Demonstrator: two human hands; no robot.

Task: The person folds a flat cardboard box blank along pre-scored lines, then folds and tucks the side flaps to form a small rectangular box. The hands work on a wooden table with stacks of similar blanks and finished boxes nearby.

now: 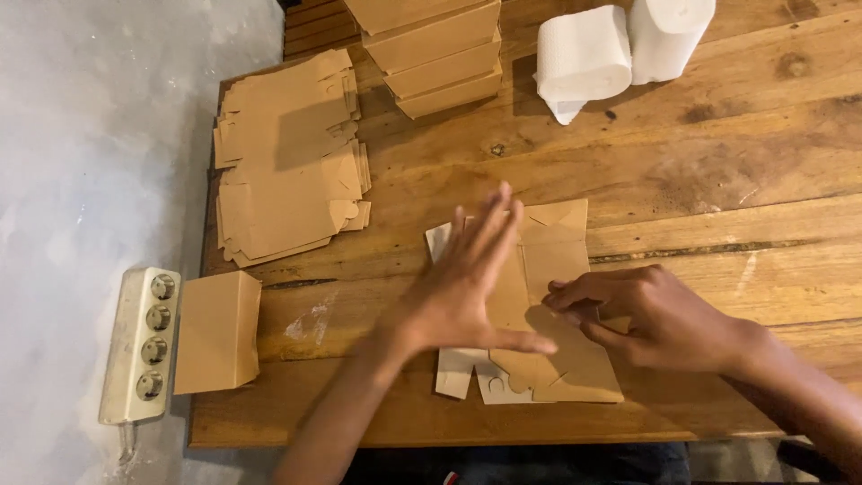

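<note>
— Flat brown die-cut cardboard box blank (548, 296) lying unfolded on the brown plank wooden bench (718, 180), near the front edge, partly hidden under both hands.

— Left hand (467, 287)?

— Spread open, fingers straight, palm pressing down on the blank's left half. Grasping nothing. Slightly blurred at the fingertips.

— Right hand (646, 314)?

— Curled, fingertips pinching a fold or flap near the middle of the blank. Hard to tell exactly which panel sits between thumb and fingers.

— Anything else around?

— Stack of the same flat brown cardboard blanks (287, 157) at the far left of the bench. Stack of folded brown cardboard boxes (440, 54) behind, at the top edge. Two rolls of white paper towel (620, 45) just beside those. One folded brown cardboard piece (217, 330) at the left front corner, overhanging the edge slightly. White four-socket power strip (141, 346) on the grey floor beside the bench.

— Likely trouble from here?

— Probably a crooked crease: pinching off the scored line could bend the panel askew. Possibly a torn tab, if pulled up hard while pinned flat by the left palm. Also some risk of the blank sliding toward the front edge under uneven pressure.
</note>
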